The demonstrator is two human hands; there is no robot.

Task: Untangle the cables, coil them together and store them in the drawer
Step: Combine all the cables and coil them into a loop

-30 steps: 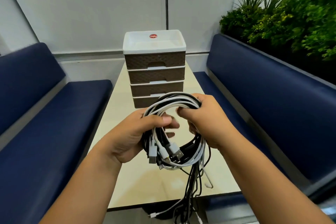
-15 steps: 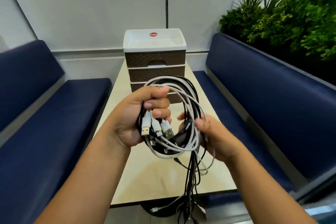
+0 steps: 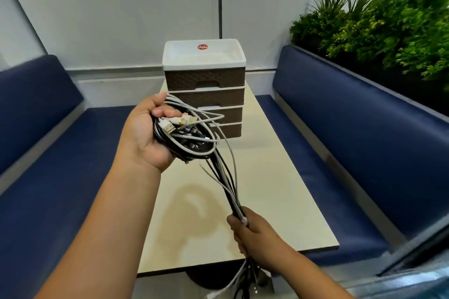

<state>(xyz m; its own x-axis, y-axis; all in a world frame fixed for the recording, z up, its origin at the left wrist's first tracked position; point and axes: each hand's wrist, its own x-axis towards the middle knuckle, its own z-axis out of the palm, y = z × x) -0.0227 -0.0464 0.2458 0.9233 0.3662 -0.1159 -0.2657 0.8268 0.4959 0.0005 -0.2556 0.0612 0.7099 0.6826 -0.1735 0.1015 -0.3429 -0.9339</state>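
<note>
My left hand grips a coil of black and white cables above the table, several USB plugs sticking out of the loops. From the coil a straight bundle of the same cables runs down to the right into my right hand, which grips it near the table's front edge. The loose ends hang below that hand, past the table edge. Behind the coil, a small drawer unit with brown fronts and a white top tray stands on the table; all its drawers look closed.
The narrow cream table runs away from me between two blue benches. A planter of green foliage sits behind the right bench. A pale wall closes the far end.
My right hand has let go of the coil and slid down the trailing cables towards me, pulling them straight. My left hand has lifted and turned the coil flatter.
</note>
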